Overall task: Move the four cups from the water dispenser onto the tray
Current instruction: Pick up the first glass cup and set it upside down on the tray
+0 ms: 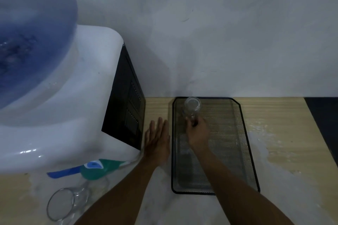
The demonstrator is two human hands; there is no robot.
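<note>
**Inspector A:** What is on the tabletop [274, 120]?

**Inspector B:** Pale wood-grain surface with whitish worn patches along its right and front parts. A black wire-mesh tray [243, 133], rectangular with clipped corners and a low rim, lies lengthwise, its far end against the back edge at the wall [201, 33]. The mesh is fine and see-through.

**Inspector A:** The cup in hand?

**Inspector B:** A clear glass cup [192, 107], round-mouthed, sits at the tray's far left corner. The right hand [198, 132] grips its lower part, fingers [190, 120] closed around the glass. Whether the base touches the mesh I cannot tell.

**Inspector A:** The other hand?

**Inspector B:** The left hand [158, 139] lies flat, palm down, fingers straight and together, holding nothing. It rests on the tabletop between the tray's left rim and the water dispenser [73, 115].

**Inspector A:** Describe the dispenser.

**Inspector B:** Glossy white rounded top, black vented side panel, a translucent blue bottle [31, 42] seated on it. It fills the left side. A second clear glass cup [62, 204] stands below its front, near the front left corner; further glass edges beside it are too blurred to count.

**Inspector A:** Open room?

**Inspector B:** Most of the tray's mesh is bare, as is the tabletop strip right of the tray.
</note>
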